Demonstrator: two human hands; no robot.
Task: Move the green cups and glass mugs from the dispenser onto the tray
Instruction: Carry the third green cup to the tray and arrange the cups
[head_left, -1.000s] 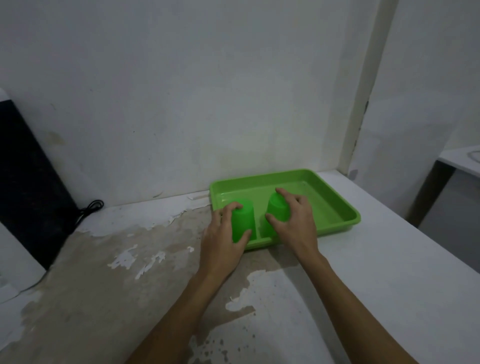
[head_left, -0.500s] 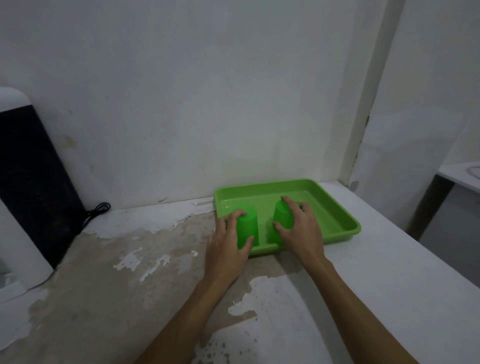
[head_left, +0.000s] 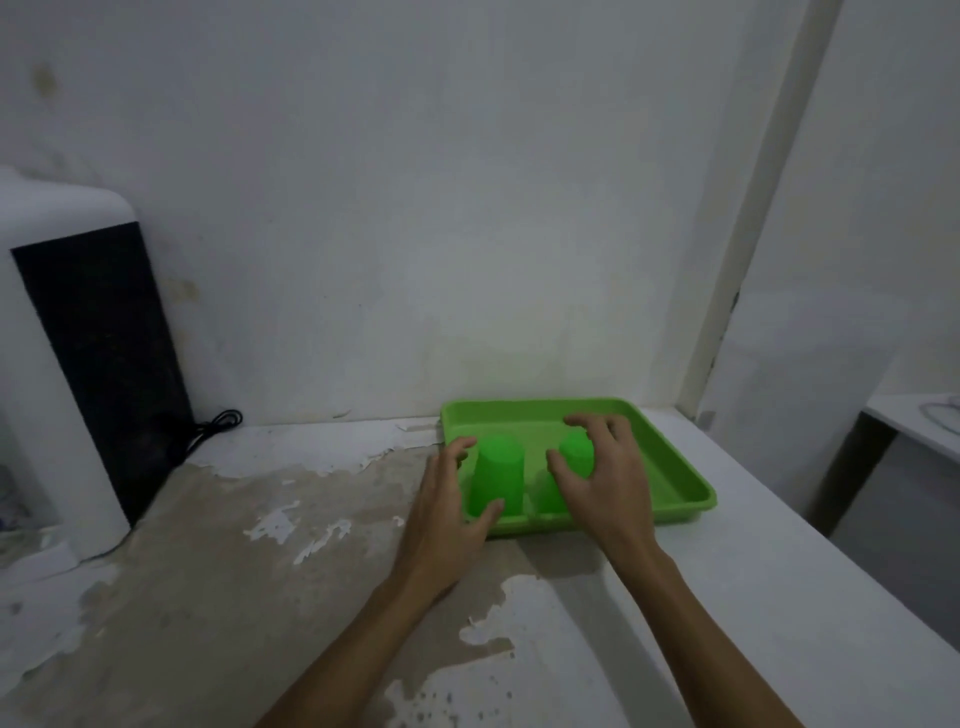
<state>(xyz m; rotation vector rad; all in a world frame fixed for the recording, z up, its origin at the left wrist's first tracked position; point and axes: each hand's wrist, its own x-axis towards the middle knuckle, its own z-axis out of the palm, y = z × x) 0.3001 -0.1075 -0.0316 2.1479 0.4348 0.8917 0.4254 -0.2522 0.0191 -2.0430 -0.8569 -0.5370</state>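
Two green plastic cups stand upside down in the near part of the green tray (head_left: 535, 404). My left hand (head_left: 441, 519) curves around the left cup (head_left: 498, 478), fingers spread and lifted off its side, thumb by its lower rim. Over the right cup (head_left: 576, 452) my right hand (head_left: 608, 483) hovers with fingers splayed, hiding part of it. Neither hand grips a cup. No glass mugs are in view. The white and black dispenser (head_left: 52, 364) stands at the far left, only partly in frame.
The tray sits against the back wall on a worn countertop with peeling paint (head_left: 311, 519). A black cable (head_left: 218, 423) lies coiled beside the dispenser. The counter's right edge drops off near a second white surface (head_left: 914, 421).
Both hands were wrapped around the cups in the tray; now their fingers have spread and loosened from them. The view has turned left, showing more of the dispenser.
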